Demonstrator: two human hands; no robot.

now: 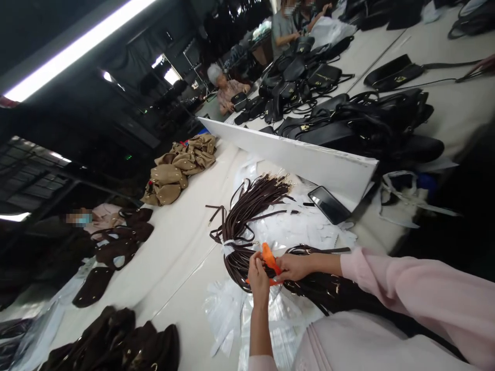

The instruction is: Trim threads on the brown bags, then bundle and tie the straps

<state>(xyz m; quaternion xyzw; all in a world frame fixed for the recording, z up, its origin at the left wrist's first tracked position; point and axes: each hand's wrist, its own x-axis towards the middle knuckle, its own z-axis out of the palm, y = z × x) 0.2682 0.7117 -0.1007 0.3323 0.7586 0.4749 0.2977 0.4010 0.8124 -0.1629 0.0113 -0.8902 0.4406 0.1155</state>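
Note:
A bright orange strip-like piece [270, 258] lies between my hands, over a bundle of thin dark brown straps [242, 221]. My right hand [294, 266] comes in from the right, its fingers closed on the orange piece. My left hand [258, 272] is upright beside it, fingertips pinched together near the orange; what they hold is hidden. Part of the orange passes behind the left hand. A white band [229, 248] ties the bundle to the left of my hands, and gold-coloured clasps [284, 181] show at its far end. More dark straps [328, 288] lie under my right forearm.
Clear plastic and white pieces [266, 330] lie under the straps. A phone [328, 204] rests by a white upright board [294, 154]; black bags [348, 121] are heaped beyond it. Tan bags [174, 170] and dark brown bags [116, 342] lie leftward. Other people sit farther off.

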